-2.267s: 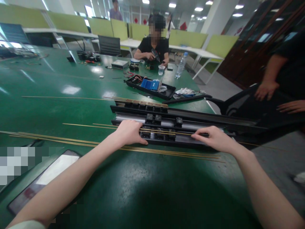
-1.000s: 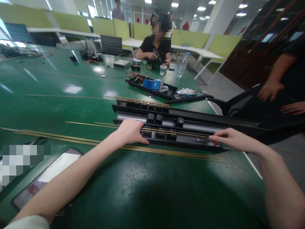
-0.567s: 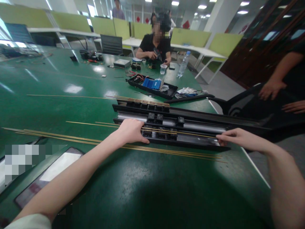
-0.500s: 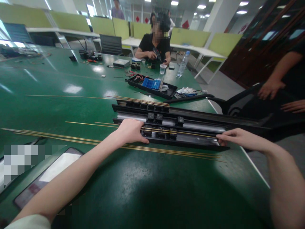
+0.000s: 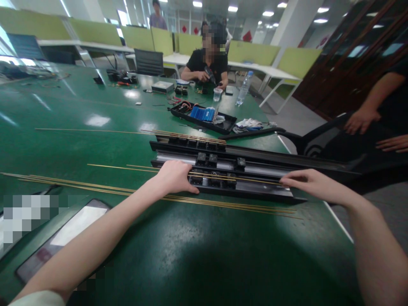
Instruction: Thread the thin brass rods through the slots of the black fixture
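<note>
Brass rod (image 5: 236, 178) lies along the black rail (image 5: 223, 187), left hand (image 5: 174, 176) flat at 9 o'clock, right hand (image 5: 307, 185) pinching its 3 o'clock end; seating it seems underway, needing even downward pressure.

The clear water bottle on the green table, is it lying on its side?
No, the water bottle stands upright on the far end of the green table, near the seated person.

long black rail (image 5: 223, 189) lies flat across green table edge w/ thin brass rod (image 5: 232, 177) on top.
</note>
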Tool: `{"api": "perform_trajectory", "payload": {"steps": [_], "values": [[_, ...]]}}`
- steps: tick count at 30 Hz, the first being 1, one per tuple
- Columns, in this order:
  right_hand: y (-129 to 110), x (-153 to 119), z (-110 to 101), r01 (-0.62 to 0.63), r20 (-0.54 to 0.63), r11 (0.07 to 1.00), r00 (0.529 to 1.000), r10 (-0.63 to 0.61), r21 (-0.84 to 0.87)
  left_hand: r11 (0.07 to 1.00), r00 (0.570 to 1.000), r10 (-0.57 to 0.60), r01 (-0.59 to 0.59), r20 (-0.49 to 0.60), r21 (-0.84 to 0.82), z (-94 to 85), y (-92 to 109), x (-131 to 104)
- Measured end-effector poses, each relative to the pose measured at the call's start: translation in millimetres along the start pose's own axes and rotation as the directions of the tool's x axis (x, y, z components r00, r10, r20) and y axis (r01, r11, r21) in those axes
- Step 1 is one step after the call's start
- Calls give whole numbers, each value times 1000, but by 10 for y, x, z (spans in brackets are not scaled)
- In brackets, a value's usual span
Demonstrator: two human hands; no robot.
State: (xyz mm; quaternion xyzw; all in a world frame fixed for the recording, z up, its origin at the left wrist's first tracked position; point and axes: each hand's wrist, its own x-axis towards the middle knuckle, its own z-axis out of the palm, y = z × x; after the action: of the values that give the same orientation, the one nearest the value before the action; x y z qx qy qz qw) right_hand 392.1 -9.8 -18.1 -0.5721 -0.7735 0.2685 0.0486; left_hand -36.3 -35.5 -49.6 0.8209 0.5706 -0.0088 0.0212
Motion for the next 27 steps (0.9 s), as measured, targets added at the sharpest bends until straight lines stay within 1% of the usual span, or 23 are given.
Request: {"api": "perform_trajectory", "payload": {"steps": [2,3,4,6,7,8,11,14,17,27], "values": [[-199,45,139,87,-87,996,992,-89,-31,1000,1000,2,-2,-4,-7,0,-1,-2],[-308,75,232,132,-166,990,977,-137,-42,1000,1000,2,-2,-6,-9,1,-2,-3],[-419,109,337,185,-233,981,953,-193,-54,1000,1000,2,-2,-7,-11,1,-2,-5],[-633,182,563,309,-323,942,885,-335,-131,1000,1000,1,-1,-9,-14,4,-4,-7],[-728,219,672,349,-349,919,851,-393,-184,1000,1000,1,-1,-10,-15,6,-5,-8],[-810,252,768,371,-360,900,827,-432,-227,1000,1000,0,0,-10,-16,8,-7,-8],[-954,327,949,394,-341,858,798,-497,-328,1000,1000,-6,6,-3,-14,11,-9,-5],[-961,354,992,407,-322,839,790,-522,-361,1000,1000,-4,4,5,-5,10,-6,-1],[-923,355,990,406,-334,842,786,-520,-356,1000,1000,0,0,11,8,6,-1,-1],[-910,345,995,397,-338,854,796,-503,-335,1000,1000,-11,11,21,7,-1,8,2]]}}
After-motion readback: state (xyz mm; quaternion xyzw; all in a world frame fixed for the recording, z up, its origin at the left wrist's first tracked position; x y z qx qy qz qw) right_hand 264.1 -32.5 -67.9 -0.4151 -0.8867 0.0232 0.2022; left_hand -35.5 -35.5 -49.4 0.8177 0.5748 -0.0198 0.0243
